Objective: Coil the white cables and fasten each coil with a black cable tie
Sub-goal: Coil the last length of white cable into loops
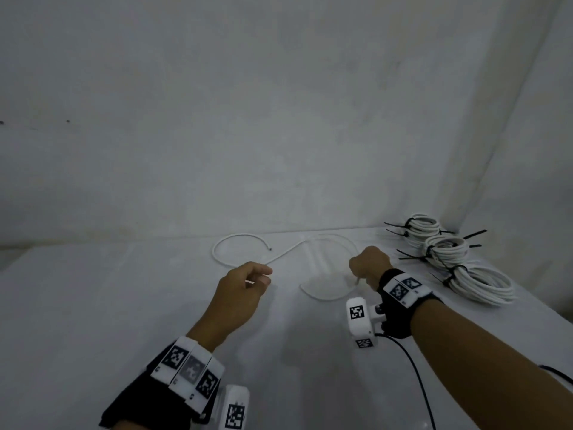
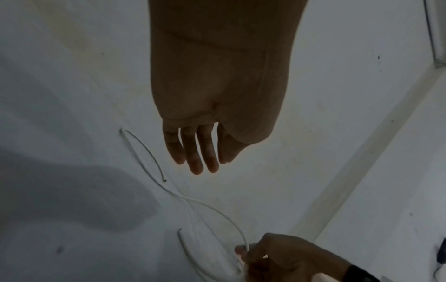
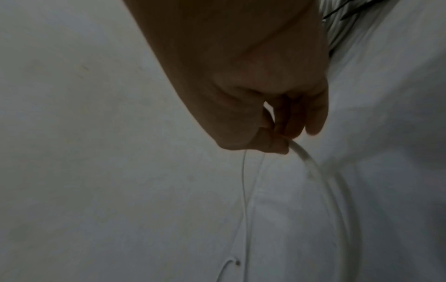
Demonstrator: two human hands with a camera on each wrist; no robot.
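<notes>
Right hand (image 1: 369, 265) pinches the loose cable (image 1: 288, 248) between thumb and fingers, likely anchoring the first loop. Cable lies in an S on the table (image 1: 93, 305), far end (image 1: 270, 249) free. Left hand (image 1: 238, 293) hovers just above it, fingers relaxed, holding nothing, probably reaching to feed slack. Three tied coils (image 1: 446, 252) sit at right, out of the way.

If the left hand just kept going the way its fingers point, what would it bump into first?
Most likely the loose white cable. The left hand is open, holding nothing, and its fingers point toward the cable's curved stretch on the table. Depth is unclear, so it could pass just above it.
</notes>
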